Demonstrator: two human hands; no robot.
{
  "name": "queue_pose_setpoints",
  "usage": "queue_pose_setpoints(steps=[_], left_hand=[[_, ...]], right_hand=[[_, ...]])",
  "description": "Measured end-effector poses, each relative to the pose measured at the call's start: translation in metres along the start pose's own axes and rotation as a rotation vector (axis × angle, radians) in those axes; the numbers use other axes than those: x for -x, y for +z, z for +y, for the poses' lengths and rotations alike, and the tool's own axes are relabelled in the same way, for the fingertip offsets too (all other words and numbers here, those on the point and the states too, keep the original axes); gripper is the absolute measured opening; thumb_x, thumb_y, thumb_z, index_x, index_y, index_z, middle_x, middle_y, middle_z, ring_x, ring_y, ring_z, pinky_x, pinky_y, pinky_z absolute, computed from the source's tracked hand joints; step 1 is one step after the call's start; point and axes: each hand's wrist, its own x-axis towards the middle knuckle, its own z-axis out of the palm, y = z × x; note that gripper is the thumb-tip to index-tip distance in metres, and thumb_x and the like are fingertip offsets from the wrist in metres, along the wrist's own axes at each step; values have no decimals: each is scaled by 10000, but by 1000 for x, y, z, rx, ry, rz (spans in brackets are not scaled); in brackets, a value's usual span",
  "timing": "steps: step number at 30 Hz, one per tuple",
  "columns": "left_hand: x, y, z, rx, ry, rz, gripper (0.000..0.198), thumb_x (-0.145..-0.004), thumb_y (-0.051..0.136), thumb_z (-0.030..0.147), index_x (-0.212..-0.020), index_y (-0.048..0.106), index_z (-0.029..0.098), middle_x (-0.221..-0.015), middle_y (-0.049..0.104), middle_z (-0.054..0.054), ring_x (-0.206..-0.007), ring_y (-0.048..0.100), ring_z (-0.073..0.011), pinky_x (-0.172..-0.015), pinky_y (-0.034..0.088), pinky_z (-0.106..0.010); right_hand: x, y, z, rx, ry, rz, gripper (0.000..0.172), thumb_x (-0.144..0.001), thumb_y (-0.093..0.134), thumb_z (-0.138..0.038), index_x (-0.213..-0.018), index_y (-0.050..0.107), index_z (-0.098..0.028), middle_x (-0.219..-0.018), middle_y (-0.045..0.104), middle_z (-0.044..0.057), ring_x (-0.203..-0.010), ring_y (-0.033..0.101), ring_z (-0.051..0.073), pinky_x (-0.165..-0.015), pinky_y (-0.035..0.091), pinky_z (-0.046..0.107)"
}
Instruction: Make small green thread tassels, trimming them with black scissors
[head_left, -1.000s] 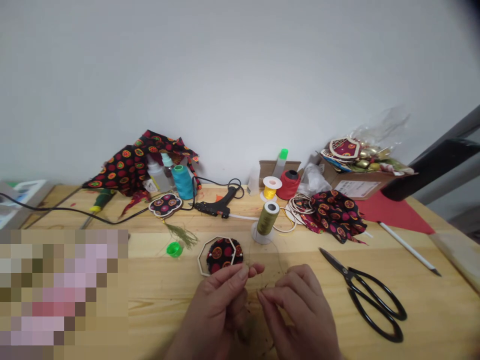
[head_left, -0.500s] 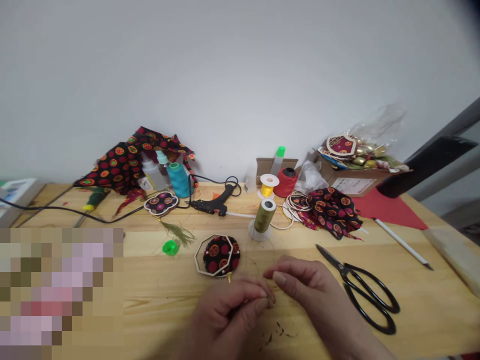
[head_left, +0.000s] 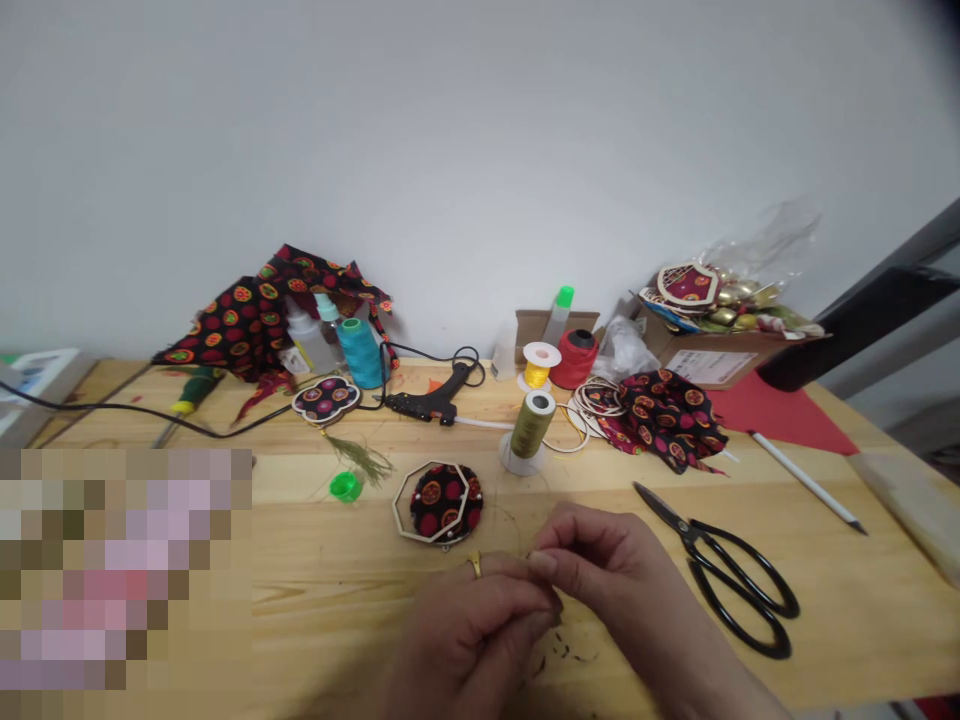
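Note:
My left hand (head_left: 491, 630), with a gold ring, is closed in front of me, thumb pressed against curled fingers; what it pinches is too small to make out. The fingertips of my right hand (head_left: 600, 565) are pinched together, touching the left fingers. A fine thread (head_left: 516, 530) runs to these fingertips from near an olive thread spool (head_left: 533, 425) standing just beyond. Dark fabric scraps (head_left: 559, 650) lie below my hands. Left of the spool, a pale octagonal frame (head_left: 401, 520) overlaps a round piece of patterned fabric (head_left: 439, 495). Black-handled scissors (head_left: 739, 575) lie right of my right hand.
Along the wall are a glue gun (head_left: 427, 400), a teal thread cone (head_left: 362, 355), a red thread cone (head_left: 576, 358), a yellow spool (head_left: 537, 372) and a filled cardboard box (head_left: 709, 360). A green cap (head_left: 345, 487), tassel (head_left: 360, 458) and white pencil (head_left: 810, 482) lie nearer.
My left hand has shifted slightly right and its ring now shows. The right fingertips have come against the left fingers, closing the small gap between the hands. The view has shifted a little.

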Motion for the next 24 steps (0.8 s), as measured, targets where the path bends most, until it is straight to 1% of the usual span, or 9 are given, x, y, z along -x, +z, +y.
queue_pose_setpoints(steps=[3, 5, 6, 8, 10, 12, 14, 20, 24], left_hand=[[-3, -3, -1, 196, -193, 218, 172, -824, 607, 244, -823, 778, 245, -829, 728, -42, -829, 628, -193, -749, 454, -259], [-6, -4, -1, 356, -361, 346, 139, -775, 672, 304, -834, 787, 253, -683, 697, -17, -682, 597, -156, -631, 442, -224], [-8, -3, -1, 442, -432, 374, 169, -755, 690, 344, -841, 787, 236, -542, 621, 10, -540, 522, -119, -521, 393, -200], [-10, -1, -1, 594, -514, 385, 256, -717, 711, 416, -812, 779, 189, -379, 404, 77, -387, 289, -65, -396, 229, -184], [-12, 3, 0, 695, -528, 369, 287, -671, 742, 445, -703, 751, 159, -370, 316, 102, -380, 183, -49, -381, 146, -195], [-12, 6, 0, 743, -527, 343, 310, -637, 765, 454, -590, 689, 157, -376, 318, 102, -376, 181, -46, -378, 134, -205], [-11, 9, 0, 755, -533, 332, 340, -623, 772, 466, -538, 637, 166, -370, 310, 105, -368, 188, -47, -375, 130, -212], [-11, 10, -1, 689, -534, 359, 342, -633, 751, 497, -631, 683, 162, -373, 317, 107, -371, 211, -56, -387, 146, -220], [-9, 8, -5, 601, -483, 292, 308, -736, 685, 447, -635, 680, 157, -445, 409, 78, -389, 240, -59, -403, 163, -232]], right_hand=[[3, -2, 1, -66, -70, 72, 116, -670, 753, -268, -597, 683, -210, -625, 530, -36, -623, 466, 115, -600, 381, 238], [6, -1, 3, -51, -164, 82, 74, -649, 777, -248, -603, 719, -239, -720, 523, -21, -735, 489, 139, -692, 406, 253], [7, 0, 4, -41, -211, 69, 62, -639, 788, -238, -610, 735, -255, -762, 517, -13, -791, 492, 152, -746, 410, 265], [7, 4, 8, -46, -269, 44, 66, -628, 802, -240, -616, 751, -280, -799, 504, -2, -857, 483, 173, -818, 405, 293], [6, 9, 11, -75, -288, 48, 58, -631, 804, -267, -620, 755, -296, -805, 496, 7, -877, 466, 191, -834, 402, 318], [5, 14, 14, -82, -296, 95, 49, -631, 802, -290, -616, 756, -300, -824, 480, 14, -889, 449, 205, -844, 396, 341], [4, 17, 16, -55, -318, 159, 47, -633, 795, -292, -609, 755, -293, -851, 461, 19, -898, 438, 214, -858, 384, 358], [4, 17, 15, -24, -337, 275, 49, -635, 780, -251, -612, 741, -270, -880, 447, 31, -925, 440, 237, -861, 394, 391], [5, 16, 15, -18, -312, 300, 48, -651, 772, -244, -627, 732, -253, -931, 459, 47, -990, 441, 251, -857, 410, 383]])
